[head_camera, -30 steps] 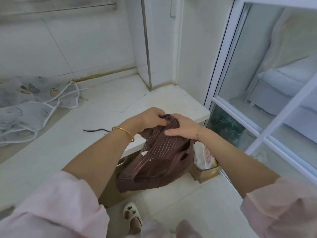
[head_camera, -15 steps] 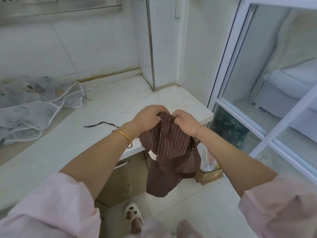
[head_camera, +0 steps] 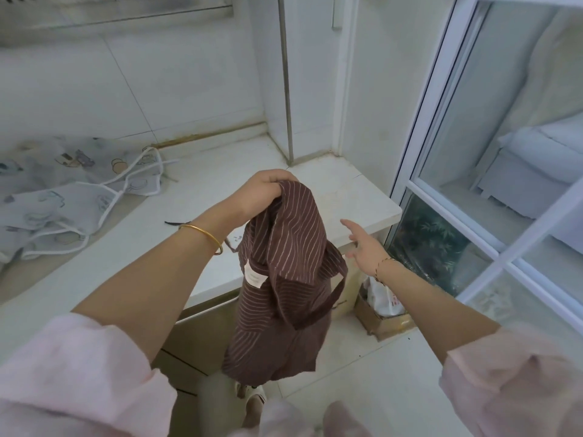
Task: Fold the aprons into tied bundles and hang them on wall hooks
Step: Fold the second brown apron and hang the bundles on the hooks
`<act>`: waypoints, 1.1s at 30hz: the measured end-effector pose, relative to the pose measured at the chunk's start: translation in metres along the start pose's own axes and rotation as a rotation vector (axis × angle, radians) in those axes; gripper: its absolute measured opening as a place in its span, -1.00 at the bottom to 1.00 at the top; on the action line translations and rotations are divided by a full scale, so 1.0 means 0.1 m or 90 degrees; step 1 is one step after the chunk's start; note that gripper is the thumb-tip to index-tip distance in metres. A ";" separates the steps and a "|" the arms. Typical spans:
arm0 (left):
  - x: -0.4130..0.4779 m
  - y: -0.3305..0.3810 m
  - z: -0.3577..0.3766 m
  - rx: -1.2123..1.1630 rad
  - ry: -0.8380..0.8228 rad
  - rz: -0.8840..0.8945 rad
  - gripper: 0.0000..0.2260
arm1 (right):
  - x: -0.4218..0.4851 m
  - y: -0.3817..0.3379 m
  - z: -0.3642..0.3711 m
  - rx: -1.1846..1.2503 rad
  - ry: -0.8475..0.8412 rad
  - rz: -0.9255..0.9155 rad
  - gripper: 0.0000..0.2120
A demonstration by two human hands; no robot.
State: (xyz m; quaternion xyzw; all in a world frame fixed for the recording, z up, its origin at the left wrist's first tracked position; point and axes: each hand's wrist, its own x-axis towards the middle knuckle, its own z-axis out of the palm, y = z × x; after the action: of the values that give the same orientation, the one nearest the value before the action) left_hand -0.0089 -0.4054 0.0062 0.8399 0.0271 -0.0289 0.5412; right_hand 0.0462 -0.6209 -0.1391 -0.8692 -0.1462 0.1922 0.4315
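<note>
A brown apron with thin pale stripes (head_camera: 284, 279) hangs down in front of the white counter (head_camera: 202, 247). My left hand (head_camera: 265, 193) grips its top edge and holds it up over the counter's near edge. A strap loop droops on the apron's right side. My right hand (head_camera: 362, 247) is off the cloth, just to its right, with the fingers spread and holding nothing. A pale grey printed apron (head_camera: 72, 197) with white straps lies spread on the counter at the left.
A tiled wall and a metal pipe (head_camera: 285, 74) stand behind the counter. A white-framed glass door (head_camera: 473, 152) is at the right. A cardboard box with a plastic bag (head_camera: 383, 307) sits on the floor below the counter corner. A dark string (head_camera: 176, 223) lies on the counter.
My right hand has let go of the brown apron and moved out to the right. My left hand has raised the apron, which now hangs longer and unfolded.
</note>
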 end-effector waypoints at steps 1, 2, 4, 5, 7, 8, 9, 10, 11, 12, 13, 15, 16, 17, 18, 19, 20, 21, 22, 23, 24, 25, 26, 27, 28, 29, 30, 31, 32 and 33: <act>-0.01 -0.01 -0.03 -0.008 0.004 -0.003 -0.64 | 0.02 -0.02 0.04 0.002 -0.024 0.001 -0.46; -0.02 -0.02 -0.06 -0.015 0.008 -0.004 -0.63 | 0.04 -0.04 0.08 0.015 -0.043 0.014 -0.52; -0.03 -0.05 -0.13 -0.023 0.017 -0.006 -0.62 | 0.06 -0.11 0.15 0.078 -0.074 0.066 -0.51; -0.04 -0.07 -0.17 -0.024 0.026 -0.009 -0.61 | 0.07 -0.14 0.21 0.110 -0.087 0.080 -0.45; -0.06 -0.11 -0.23 -0.018 0.037 -0.017 -0.61 | 0.08 -0.19 0.28 0.124 -0.088 0.067 -0.43; -0.07 -0.13 -0.25 -0.014 0.039 -0.020 -0.62 | 0.09 -0.22 0.31 0.122 -0.086 0.047 -0.46; -0.09 -0.14 -0.26 -0.010 0.034 -0.020 -0.64 | 0.10 -0.26 0.32 0.113 -0.080 0.031 -0.48; -0.11 -0.16 -0.28 -0.004 0.028 -0.024 -0.66 | 0.12 -0.31 0.31 0.099 -0.077 0.020 -0.51; -0.12 -0.17 -0.29 0.008 0.025 -0.032 -0.70 | 0.14 -0.35 0.29 0.082 -0.077 0.020 -0.54; -0.13 -0.20 -0.31 0.030 0.026 -0.043 -0.73 | 0.17 -0.37 0.26 0.072 -0.089 0.031 -0.60; -0.13 -0.22 -0.32 0.063 0.035 -0.053 -0.76 | 0.18 -0.37 0.22 0.066 -0.118 0.056 -0.65; -0.10 -0.28 -0.36 0.129 0.070 -0.059 -0.81 | 0.18 -0.35 0.14 0.061 -0.222 0.121 -0.73; -0.08 -0.31 -0.36 0.142 0.087 -0.058 -0.81 | 0.18 -0.30 0.11 0.076 -0.272 0.157 -0.72; -0.07 -0.35 -0.37 0.141 0.104 -0.061 -0.79 | 0.18 -0.26 0.09 0.109 -0.314 0.193 -0.71; -0.05 -0.37 -0.37 0.125 0.122 -0.071 -0.77 | 0.16 -0.23 0.06 0.148 -0.346 0.228 -0.70; -0.03 -0.39 -0.37 0.100 0.142 -0.083 -0.75 | 0.13 -0.20 0.04 0.186 -0.370 0.252 -0.70; -0.01 -0.41 -0.36 0.078 0.161 -0.090 -0.75 | 0.09 -0.18 0.01 0.225 -0.383 0.257 -0.71; 0.00 -0.43 -0.36 0.077 0.178 -0.091 -0.75 | 0.06 -0.17 -0.01 0.257 -0.387 0.247 -0.71; 0.03 -0.45 -0.36 0.095 0.192 -0.086 -0.75 | 0.02 -0.17 -0.03 0.272 -0.378 0.226 -0.71; 0.05 -0.47 -0.36 0.115 0.203 -0.080 -0.74 | 0.00 -0.16 -0.05 0.261 -0.345 0.200 -0.70; 0.07 -0.50 -0.37 0.135 0.210 -0.075 -0.74 | 0.00 -0.16 -0.06 0.210 -0.280 0.172 -0.70; 0.08 -0.52 -0.36 0.153 0.208 -0.069 -0.74 | 0.01 -0.16 -0.09 0.118 -0.180 0.143 -0.74; 0.09 -0.55 -0.37 0.195 0.203 -0.064 -0.74 | 0.05 -0.17 -0.12 -0.008 -0.069 0.111 -0.81; 0.11 -0.59 -0.36 0.262 0.184 -0.056 -0.73 | 0.07 -0.20 -0.18 -0.140 0.027 0.078 -0.87; 0.13 -0.63 -0.36 0.342 0.156 -0.053 -0.73 | 0.09 -0.23 -0.24 -0.252 0.098 0.039 -0.89; 0.16 -0.66 -0.36 0.413 0.123 -0.056 -0.74 | 0.11 -0.26 -0.30 -0.329 0.152 -0.009 -0.88; 0.18 -0.69 -0.34 0.446 0.103 -0.065 -0.76 | 0.12 -0.30 -0.36 -0.361 0.197 -0.062 -0.86; 0.20 -0.71 -0.32 0.440 0.101 -0.074 -0.77 | 0.11 -0.35 -0.42 -0.357 0.236 -0.112 -0.83; 0.22 -0.72 -0.30 0.410 0.123 -0.071 -0.77 | 0.08 -0.42 -0.48 -0.318 0.270 -0.143 -0.81; 0.22 -0.72 -0.28 0.355 0.167 -0.056 -0.76 | 0.04 -0.50 -0.52 -0.248 0.305 -0.158 -0.79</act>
State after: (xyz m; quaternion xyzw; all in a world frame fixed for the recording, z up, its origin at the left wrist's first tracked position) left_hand 0.0078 -0.3500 -0.0498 0.9505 0.1246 0.0502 0.2802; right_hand 0.0695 -0.6260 -0.0711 -0.9315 -0.1792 -0.1036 0.2991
